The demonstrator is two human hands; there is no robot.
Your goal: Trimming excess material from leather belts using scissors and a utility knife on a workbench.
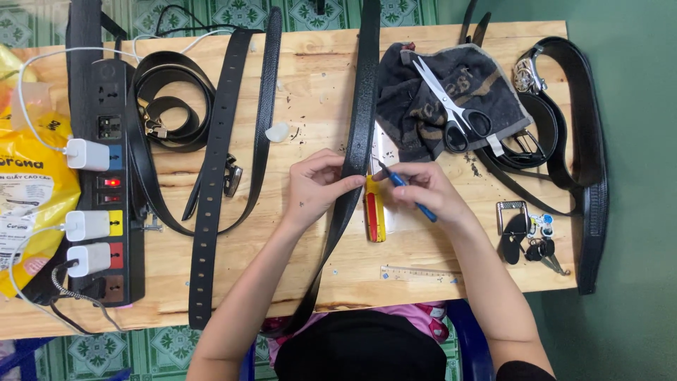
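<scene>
My left hand (316, 185) pinched the limp, grainy black belt (361, 120) flat; my right hand (423, 187) gripped a blue pen (412, 194).

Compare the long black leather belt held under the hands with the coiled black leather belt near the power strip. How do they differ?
The held black leather belt runs straight up the wooden table, while the coiled black leather belt is looped in rings. The left hand pinches the held belt and the right hand brings a blue pen to it; the coiled belt lies untouched. Both are black leather.
</scene>
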